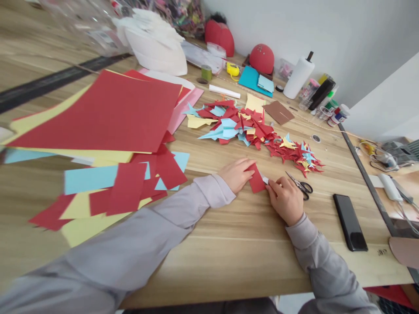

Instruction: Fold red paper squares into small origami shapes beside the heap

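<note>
A small rectangle of red paper (257, 179) lies on the wooden table between my hands. My left hand (236, 173) holds it down at its left edge, with the fingertips resting on the paper. In my right hand (287, 198), the curled fingers pinch a small white flat piece (265, 179) against the paper's right side; most of that piece is hidden, so I cannot tell its kind. Black-handled scissors (303, 186) lie just beyond my right hand. Behind both hands spreads a pile of folded red, blue and yellow paper shapes (258, 126), some like paper planes.
Large red and yellow sheets (108, 113) and cut paper rectangles (127, 187) cover the left side. A black phone (350, 222) lies at the right. Along the wall stand a yellow tape measure (232, 69), a white bottle (299, 78) and several jars. White cables (404, 213) hang at the right.
</note>
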The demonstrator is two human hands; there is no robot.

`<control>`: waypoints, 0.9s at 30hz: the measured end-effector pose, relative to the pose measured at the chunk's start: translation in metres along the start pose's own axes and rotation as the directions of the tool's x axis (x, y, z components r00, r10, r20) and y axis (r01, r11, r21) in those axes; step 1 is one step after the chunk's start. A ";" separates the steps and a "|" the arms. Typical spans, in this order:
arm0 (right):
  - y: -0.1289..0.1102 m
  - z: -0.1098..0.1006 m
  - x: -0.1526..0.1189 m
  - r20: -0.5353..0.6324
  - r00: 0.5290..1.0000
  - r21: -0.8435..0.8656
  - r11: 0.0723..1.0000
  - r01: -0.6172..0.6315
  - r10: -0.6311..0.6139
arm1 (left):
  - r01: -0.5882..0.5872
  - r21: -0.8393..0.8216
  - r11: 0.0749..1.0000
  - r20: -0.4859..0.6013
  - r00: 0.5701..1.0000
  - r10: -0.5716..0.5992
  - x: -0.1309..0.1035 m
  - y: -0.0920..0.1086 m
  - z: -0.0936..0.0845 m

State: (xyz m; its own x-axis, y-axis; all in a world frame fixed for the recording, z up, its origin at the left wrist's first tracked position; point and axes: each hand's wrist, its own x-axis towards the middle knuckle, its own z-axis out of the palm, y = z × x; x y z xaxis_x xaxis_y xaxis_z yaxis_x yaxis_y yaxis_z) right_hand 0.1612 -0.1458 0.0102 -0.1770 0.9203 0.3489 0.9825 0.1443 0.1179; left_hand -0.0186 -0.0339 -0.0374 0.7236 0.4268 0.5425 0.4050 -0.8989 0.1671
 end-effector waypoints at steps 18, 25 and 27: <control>0.002 0.007 0.008 -0.005 1.000 -0.051 0.999 0.019 -0.020 | -0.051 0.049 0.997 -0.019 0.998 0.052 0.000 -0.002 0.001; 0.003 0.009 0.010 0.009 1.000 -0.045 0.999 -0.003 0.003 | -0.057 0.059 0.997 -0.008 0.998 0.057 0.000 -0.002 0.001; 0.003 0.009 0.011 0.019 1.000 -0.044 0.999 -0.013 0.014 | -0.056 0.068 0.996 0.009 0.998 0.055 0.000 -0.002 0.001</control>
State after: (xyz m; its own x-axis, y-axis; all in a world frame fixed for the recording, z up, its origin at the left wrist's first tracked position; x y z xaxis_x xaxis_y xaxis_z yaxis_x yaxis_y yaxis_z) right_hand 0.1628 -0.1322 0.0058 -0.1625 0.9289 0.3328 0.9811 0.1163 0.1545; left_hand -0.0187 -0.0316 -0.0384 0.7497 0.3772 0.5438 0.4010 -0.9126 0.0802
